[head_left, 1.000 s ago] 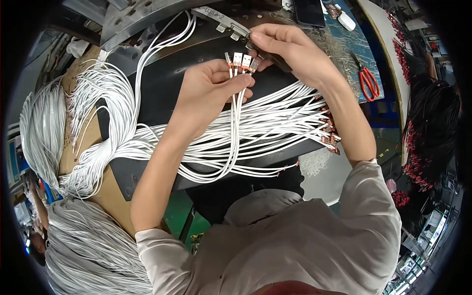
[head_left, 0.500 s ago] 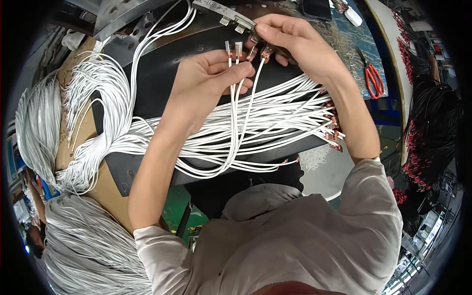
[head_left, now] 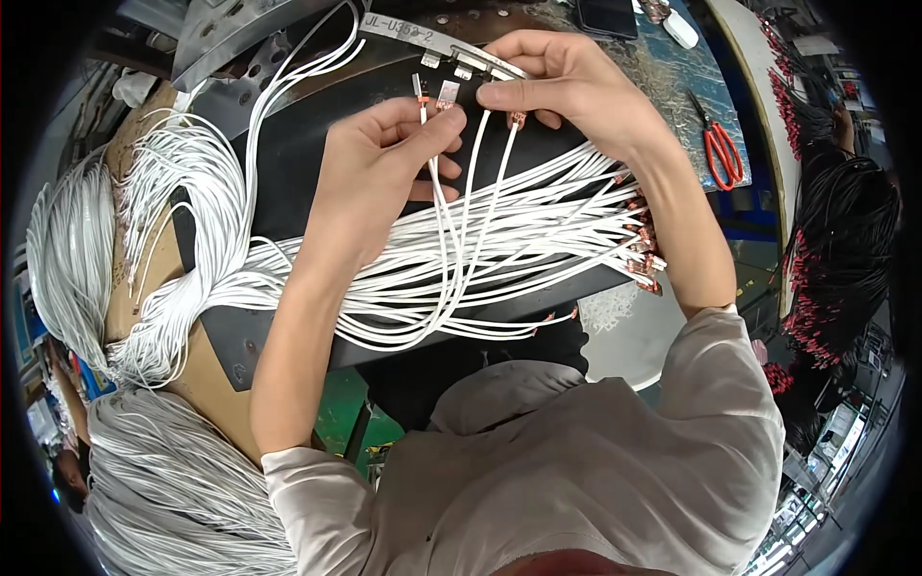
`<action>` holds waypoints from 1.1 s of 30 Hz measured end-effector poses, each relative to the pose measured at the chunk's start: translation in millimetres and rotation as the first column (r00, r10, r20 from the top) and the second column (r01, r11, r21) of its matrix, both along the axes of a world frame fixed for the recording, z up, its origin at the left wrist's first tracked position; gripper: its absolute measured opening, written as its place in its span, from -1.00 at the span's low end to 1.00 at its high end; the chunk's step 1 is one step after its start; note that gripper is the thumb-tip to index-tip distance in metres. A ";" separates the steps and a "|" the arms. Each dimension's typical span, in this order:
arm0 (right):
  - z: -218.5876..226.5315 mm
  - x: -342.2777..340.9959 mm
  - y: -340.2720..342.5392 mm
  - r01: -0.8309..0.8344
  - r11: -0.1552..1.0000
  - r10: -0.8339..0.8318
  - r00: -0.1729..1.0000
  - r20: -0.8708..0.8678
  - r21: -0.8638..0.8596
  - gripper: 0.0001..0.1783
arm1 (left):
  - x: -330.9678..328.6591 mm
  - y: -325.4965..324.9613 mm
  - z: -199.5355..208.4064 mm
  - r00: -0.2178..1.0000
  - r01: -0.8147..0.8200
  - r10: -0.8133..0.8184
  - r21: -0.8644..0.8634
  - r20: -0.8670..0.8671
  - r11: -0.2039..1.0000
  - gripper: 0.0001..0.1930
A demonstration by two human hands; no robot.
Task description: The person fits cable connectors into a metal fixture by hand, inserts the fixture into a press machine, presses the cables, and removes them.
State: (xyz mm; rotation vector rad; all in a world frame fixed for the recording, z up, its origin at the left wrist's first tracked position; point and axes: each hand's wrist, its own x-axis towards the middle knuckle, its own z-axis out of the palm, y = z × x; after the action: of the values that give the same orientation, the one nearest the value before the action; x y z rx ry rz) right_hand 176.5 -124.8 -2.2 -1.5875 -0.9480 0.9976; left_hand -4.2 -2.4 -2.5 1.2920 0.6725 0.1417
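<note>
Near the top middle, my left hand (head_left: 394,154) is closed, pinching white cables (head_left: 440,182) between thumb and fingers. Two flat metal terminals (head_left: 448,94) with reddish-orange sleeves stick up above its grip. To its right, my right hand (head_left: 576,91) is closed round the right end of a grey metal strip (head_left: 403,35) that carries small metal clips on its lower edge. The right thumb presses on the strip where one white cable (head_left: 480,144) runs up beneath it. Another cable end (head_left: 518,121) with a copper-coloured terminal hangs beside it, below the fingers.
A thick bundle of white cables (head_left: 403,274) lies across the dark work surface (head_left: 226,331), with copper-coloured ends at right. Grey cable bundles (head_left: 182,470) hang at left. Red-handled scissors (head_left: 722,156) lie at right, and a dark phone (head_left: 607,17) beyond. Black red-tipped cables (head_left: 836,250) hang further right.
My left hand has drawn left, away from my right hand, with two cable ends. Another cable, earlier at the left fingertips, now runs up under the right thumb. The strip appears shifted slightly left.
</note>
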 end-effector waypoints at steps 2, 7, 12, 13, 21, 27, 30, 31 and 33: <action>1.2 -2.3 0.3 -0.047 0.999 0.047 0.999 0.004 0.010 -0.64 | -0.1 -0.8 0.3 1.000 0.021 -0.021 -0.010 0.006 1.000 -0.75; -6.1 -2.8 2.8 -0.099 0.994 0.100 0.995 -0.010 0.049 -0.62 | -2.1 3.5 -0.2 0.996 0.040 -0.033 -0.099 0.078 0.994 -0.73; -0.6 1.7 -1.0 -0.081 0.997 0.081 0.995 0.065 -0.008 -0.62 | -10.9 15.6 6.1 0.984 0.179 -0.180 -0.104 0.001 0.978 -0.70; -1.7 4.5 -0.4 -0.072 0.997 0.072 0.996 0.055 -0.006 -0.63 | -11.3 14.3 5.5 0.983 0.181 -0.183 -0.096 -0.016 0.979 -0.70; -2.8 7.1 0.3 -0.065 0.998 0.066 0.997 0.046 -0.007 -0.66 | -7.8 12.8 0.2 0.989 0.145 -0.146 -0.049 -0.026 0.988 -0.66; 3.1 8.7 4.5 -0.105 0.994 0.108 0.992 0.065 -0.040 -0.65 | -6.0 8.0 0.8 0.998 0.049 -0.045 -0.089 0.043 0.995 -0.66; 3.8 33.2 7.9 -0.240 0.968 0.248 0.907 0.341 -0.067 -0.65 | -7.8 23.8 23.5 0.967 0.215 -0.182 0.195 -0.177 0.957 -0.66; 2.6 42.4 12.1 -0.294 0.951 0.305 0.831 0.466 -0.099 -0.65 | -5.7 27.8 28.2 0.928 0.312 -0.219 0.311 -0.300 0.898 -0.66; -6.9 50.4 24.2 -0.275 0.961 0.191 0.760 0.622 0.041 -0.65 | -3.8 30.2 28.3 0.968 0.239 -0.144 0.588 -0.205 0.772 -0.66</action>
State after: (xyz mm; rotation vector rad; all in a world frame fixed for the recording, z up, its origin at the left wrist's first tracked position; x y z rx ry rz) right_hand 226.8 -100.6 -9.1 -1.7418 -1.6626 0.5490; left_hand -7.9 27.9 25.8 2.0113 0.6367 0.0961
